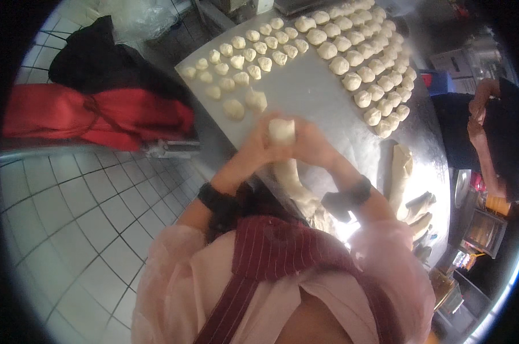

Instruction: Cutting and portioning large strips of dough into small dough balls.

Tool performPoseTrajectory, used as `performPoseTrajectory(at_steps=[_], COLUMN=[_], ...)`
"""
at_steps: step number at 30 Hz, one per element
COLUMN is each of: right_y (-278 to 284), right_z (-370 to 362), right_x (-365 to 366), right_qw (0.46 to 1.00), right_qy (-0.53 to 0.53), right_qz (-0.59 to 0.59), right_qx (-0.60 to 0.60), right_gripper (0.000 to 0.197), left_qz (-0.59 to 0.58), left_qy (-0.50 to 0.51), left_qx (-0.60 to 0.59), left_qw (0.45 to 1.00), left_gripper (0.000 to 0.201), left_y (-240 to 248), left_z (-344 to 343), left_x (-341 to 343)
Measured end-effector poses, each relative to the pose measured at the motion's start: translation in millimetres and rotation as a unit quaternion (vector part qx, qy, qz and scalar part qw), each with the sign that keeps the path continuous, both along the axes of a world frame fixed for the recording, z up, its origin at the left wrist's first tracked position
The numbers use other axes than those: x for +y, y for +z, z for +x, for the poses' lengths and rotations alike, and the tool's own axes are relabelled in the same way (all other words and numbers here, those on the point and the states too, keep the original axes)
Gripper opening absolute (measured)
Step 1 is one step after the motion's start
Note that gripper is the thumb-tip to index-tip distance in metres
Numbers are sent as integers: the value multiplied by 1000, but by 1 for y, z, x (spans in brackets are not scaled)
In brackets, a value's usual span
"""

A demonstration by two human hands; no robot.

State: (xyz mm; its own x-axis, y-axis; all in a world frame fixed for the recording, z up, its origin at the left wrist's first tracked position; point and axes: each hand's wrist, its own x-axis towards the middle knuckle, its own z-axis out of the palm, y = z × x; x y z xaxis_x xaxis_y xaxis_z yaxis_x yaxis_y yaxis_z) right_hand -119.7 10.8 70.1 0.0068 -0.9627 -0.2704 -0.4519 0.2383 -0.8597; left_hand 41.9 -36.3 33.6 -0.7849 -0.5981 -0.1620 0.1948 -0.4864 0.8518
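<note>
Both of my hands meet over the near left part of the metal worktable. My left hand and my right hand are closed around a thick rope of pale dough, whose blunt end stands up between them. The rest of that rope trails down toward my apron and lies on the table edge. Motion blurs my fingers, so their exact grip is hard to make out. Just beyond my left hand sit two blurred dough pieces, nearest in a group of small dough pieces set in loose rows.
Larger dough balls fill the worktable's far right. Another dough rope lies near my right forearm, beside more dough strips. A red cloth bundle is at the left. Another person's arm shows at the right.
</note>
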Motion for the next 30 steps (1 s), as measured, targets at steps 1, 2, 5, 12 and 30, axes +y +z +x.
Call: performPoseTrajectory(at_steps=[1, 2, 5, 12, 30], right_y=[1, 3, 13, -38, -17], right_z=[-1, 0, 14, -22, -18], right_x=[-1, -2, -2, -57, -1], right_qw=[998, 999, 989, 970, 997], right_qy=[-22, -21, -15, -162, -1], right_qz=[25, 22, -98, -56, 20], right_qx=[45, 44, 114, 174, -76], right_gripper=[62, 62, 56, 50, 70], left_qz=[-3, -23, -33, -287, 205], left_qy=[1, -54, -100, -142, 99], left_qx=[-1, -26, -57, -64, 13], left_qw=[1000, 998, 993, 945, 974], left_gripper=[55, 49, 44, 20, 36], left_y=[-5, -10, -19, 4, -9], left_z=[0, 1, 2, 6, -8], left_x=[3, 9, 11, 25, 0])
